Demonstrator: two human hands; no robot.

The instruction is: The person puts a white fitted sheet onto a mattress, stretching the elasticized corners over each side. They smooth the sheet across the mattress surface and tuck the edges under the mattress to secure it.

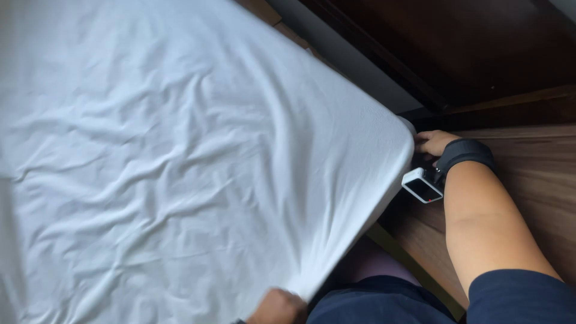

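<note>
While the right hand [433, 143] grips the white sheet [180, 150] corner, the left hand [277, 307] pinches its edge

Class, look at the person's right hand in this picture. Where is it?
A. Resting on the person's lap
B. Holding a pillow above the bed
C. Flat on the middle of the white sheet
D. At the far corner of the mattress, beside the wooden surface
D: the right hand, wearing a dark wrist strap with a small white device, reaches the corner of the white-sheeted mattress next to the wooden surface.
</note>
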